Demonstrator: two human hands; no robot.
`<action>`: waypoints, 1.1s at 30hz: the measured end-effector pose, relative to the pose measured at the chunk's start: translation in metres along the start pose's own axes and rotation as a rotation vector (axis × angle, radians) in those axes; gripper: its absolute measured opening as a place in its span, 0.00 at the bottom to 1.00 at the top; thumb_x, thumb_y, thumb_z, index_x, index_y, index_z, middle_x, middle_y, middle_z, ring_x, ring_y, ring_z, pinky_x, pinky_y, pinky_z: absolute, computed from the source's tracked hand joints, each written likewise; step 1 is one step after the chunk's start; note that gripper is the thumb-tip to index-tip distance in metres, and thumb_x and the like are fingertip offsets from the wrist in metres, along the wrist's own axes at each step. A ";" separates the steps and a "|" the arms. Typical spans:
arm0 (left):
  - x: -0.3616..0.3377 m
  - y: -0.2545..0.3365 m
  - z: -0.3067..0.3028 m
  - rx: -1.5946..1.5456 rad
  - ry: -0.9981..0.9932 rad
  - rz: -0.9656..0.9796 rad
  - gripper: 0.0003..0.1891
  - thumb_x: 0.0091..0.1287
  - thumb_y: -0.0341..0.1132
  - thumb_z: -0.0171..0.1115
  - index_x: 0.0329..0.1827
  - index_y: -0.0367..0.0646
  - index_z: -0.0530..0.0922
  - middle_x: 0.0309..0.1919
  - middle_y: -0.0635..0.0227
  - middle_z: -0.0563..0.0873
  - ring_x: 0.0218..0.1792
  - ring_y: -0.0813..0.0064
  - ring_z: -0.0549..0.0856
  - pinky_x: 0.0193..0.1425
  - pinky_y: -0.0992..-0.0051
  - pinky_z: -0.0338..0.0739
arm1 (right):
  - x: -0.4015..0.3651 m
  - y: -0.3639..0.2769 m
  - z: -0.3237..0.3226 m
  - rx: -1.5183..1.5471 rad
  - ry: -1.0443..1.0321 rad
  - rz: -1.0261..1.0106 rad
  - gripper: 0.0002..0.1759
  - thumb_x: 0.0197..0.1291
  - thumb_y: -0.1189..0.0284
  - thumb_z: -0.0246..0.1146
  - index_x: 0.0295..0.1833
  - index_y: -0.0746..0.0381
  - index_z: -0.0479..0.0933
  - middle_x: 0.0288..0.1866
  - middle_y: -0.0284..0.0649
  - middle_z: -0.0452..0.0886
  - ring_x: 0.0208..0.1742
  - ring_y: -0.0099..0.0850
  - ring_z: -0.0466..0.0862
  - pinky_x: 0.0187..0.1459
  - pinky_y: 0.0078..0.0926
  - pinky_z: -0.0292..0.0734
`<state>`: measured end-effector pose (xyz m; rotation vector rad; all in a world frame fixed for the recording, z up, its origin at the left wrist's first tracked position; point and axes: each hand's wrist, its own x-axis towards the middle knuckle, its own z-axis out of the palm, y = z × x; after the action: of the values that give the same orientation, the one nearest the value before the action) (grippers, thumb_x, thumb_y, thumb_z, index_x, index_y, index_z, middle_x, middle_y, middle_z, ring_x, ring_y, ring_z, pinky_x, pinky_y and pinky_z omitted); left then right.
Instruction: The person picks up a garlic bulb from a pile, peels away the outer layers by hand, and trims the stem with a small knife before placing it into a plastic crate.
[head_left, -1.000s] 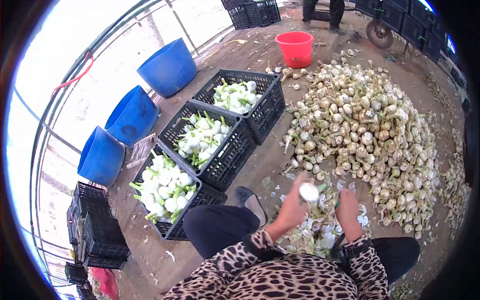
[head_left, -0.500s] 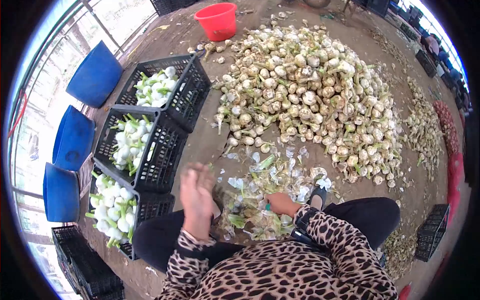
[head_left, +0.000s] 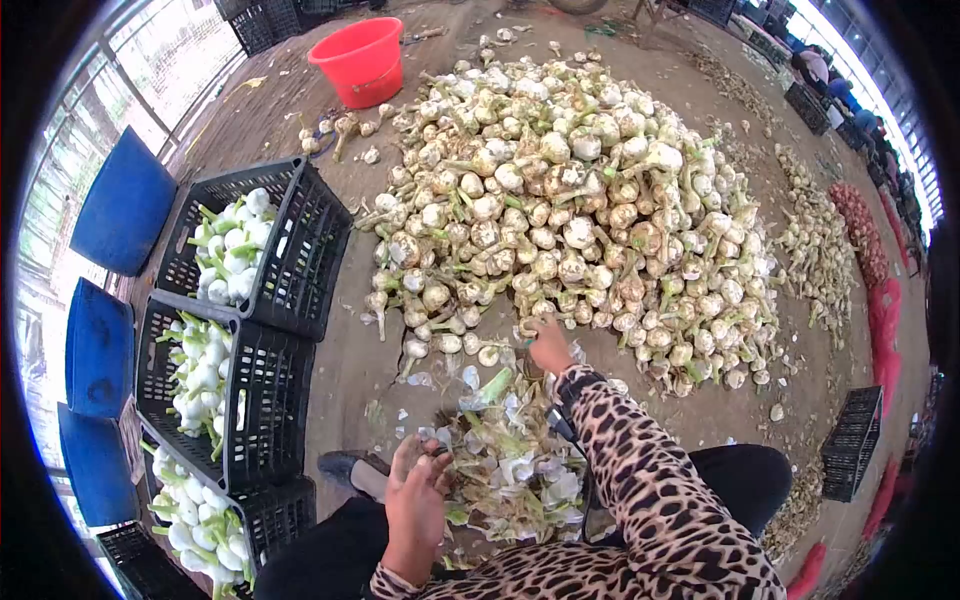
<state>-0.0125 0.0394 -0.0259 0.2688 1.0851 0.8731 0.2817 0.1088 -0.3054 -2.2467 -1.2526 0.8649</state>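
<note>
Palm up and fingers loosely curled, my left hand (head_left: 415,500) is over the floor beside the scraps, with nothing in it. My right hand (head_left: 550,345) reaches to the near edge of the heap of unpeeled bulbs (head_left: 580,190); its fingertips touch or nearly touch a bulb there, and a green thing shows at the fingers. Whether they grip the bulb is unclear. Papery skins and leaves (head_left: 520,470) lie between my legs. Peeled white bulbs with green stems (head_left: 195,380) fill black crates (head_left: 270,400) on the left.
A red tub (head_left: 360,65) stands beyond the crates. Blue containers (head_left: 100,345) line the left side. At the right are a black crate (head_left: 852,440), more bulbs (head_left: 815,240) and a reddish pile (head_left: 858,230). Several people (head_left: 840,90) are at the far right.
My right hand has moved forward from the scraps to the heap's edge. The left hand has moved lower in view and turned, its fingers curling. The view has shifted, with the crates further left.
</note>
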 end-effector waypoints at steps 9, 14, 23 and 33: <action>0.014 -0.019 0.004 0.169 -0.075 -0.041 0.20 0.69 0.30 0.49 0.64 0.40 0.62 0.53 0.62 0.75 0.51 0.66 0.77 0.53 0.70 0.73 | -0.071 -0.105 -0.078 0.724 -0.259 0.022 0.13 0.61 0.71 0.57 0.47 0.68 0.79 0.45 0.38 0.82 0.43 0.31 0.79 0.48 0.27 0.71; 0.006 -0.034 0.004 -0.037 -0.288 -0.236 0.21 0.72 0.33 0.47 0.66 0.39 0.60 0.56 0.58 0.74 0.53 0.65 0.78 0.55 0.67 0.74 | -0.179 -0.168 -0.158 0.827 -0.555 -0.291 0.09 0.64 0.73 0.55 0.43 0.64 0.80 0.39 0.31 0.81 0.39 0.20 0.75 0.44 0.22 0.71; -0.048 -0.035 0.019 0.486 -0.468 0.411 0.29 0.55 0.22 0.62 0.62 0.37 0.65 0.58 0.62 0.70 0.61 0.72 0.69 0.63 0.71 0.69 | -0.284 -0.166 -0.152 1.175 -0.466 0.003 0.17 0.63 0.69 0.58 0.57 0.58 0.67 0.38 0.29 0.72 0.34 0.20 0.73 0.31 0.20 0.71; -0.083 -0.034 -0.003 1.017 -0.338 0.812 0.29 0.48 0.18 0.66 0.56 0.37 0.68 0.54 0.65 0.72 0.55 0.74 0.74 0.58 0.76 0.71 | -0.314 -0.189 -0.142 1.064 -0.446 0.057 0.14 0.59 0.64 0.64 0.37 0.64 0.74 0.21 0.31 0.70 0.16 0.19 0.65 0.17 0.21 0.59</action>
<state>-0.0135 -0.0437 0.0074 1.7314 1.0160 0.8483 0.1426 -0.0761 0.0125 -1.2619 -0.5959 1.6187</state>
